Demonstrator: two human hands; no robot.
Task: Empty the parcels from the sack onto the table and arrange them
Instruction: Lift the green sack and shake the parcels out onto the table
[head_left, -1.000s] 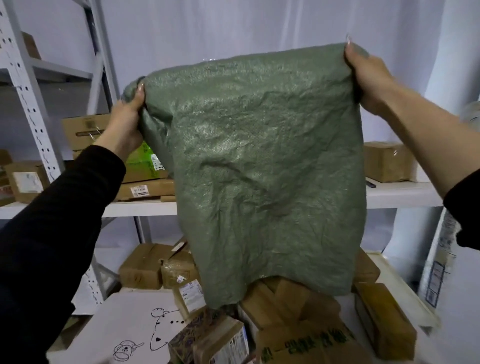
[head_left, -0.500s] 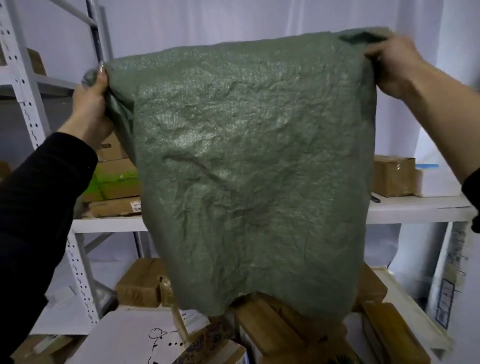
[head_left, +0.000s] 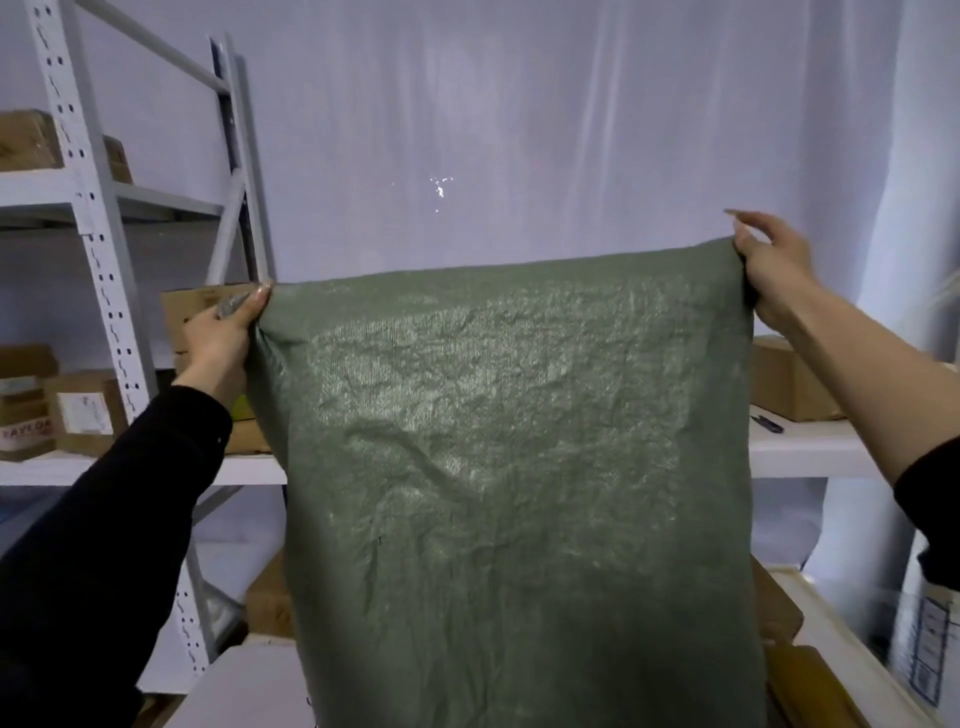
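Hanging sack, head view: green woven sack (head_left: 519, 467) hangs flat and limp above the table (head_left: 249, 686), its lower end out of frame.
Left hand (head_left: 221, 338): grips the upper left corner, fingers curled on the cloth.
Right hand (head_left: 774, 275): pinches the upper right corner.
Parcels (head_left: 779, 613): brown ones peek out beside the sack's lower right edge; others are hidden.
Doing it well: probably keep both corners high and level, shake once, then lay the sack clear of the pile.
Writing: red letters on a shelf carton (head_left: 26, 428) read roughly "TAYED"; a neighbouring white label (head_left: 85, 413) is illegible.
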